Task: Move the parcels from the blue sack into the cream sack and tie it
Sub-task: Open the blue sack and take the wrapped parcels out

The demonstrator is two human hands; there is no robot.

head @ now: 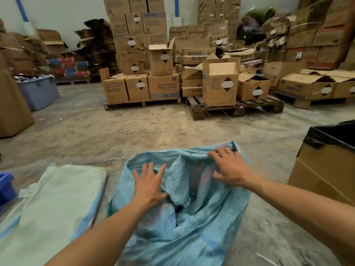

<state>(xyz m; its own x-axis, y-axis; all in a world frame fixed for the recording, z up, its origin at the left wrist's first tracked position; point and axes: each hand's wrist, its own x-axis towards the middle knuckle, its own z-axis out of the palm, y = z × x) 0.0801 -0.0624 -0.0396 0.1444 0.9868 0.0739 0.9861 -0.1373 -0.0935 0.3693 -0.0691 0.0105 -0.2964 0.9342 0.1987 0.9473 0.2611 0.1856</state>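
Observation:
The blue sack (201, 217) lies on the concrete floor in front of me, bulging, its mouth pointing away. My left hand (148, 184) rests flat on the sack's left side near the mouth, fingers spread. My right hand (229, 166) lies on the sack's far right rim, fingers straight and reaching over the edge. Reddish shapes show faintly through the weave; no parcel is plainly visible. The cream sack (57, 204) lies flat and limp on the floor to the left, with a blue stripe along its right edge.
A cardboard box lined with black plastic (326, 162) stands at the right. A blue crate (5, 187) sits at the far left. Pallets (230, 107) stacked with cartons fill the back. A grey tub (38, 93) stands at the left. Bare floor lies between.

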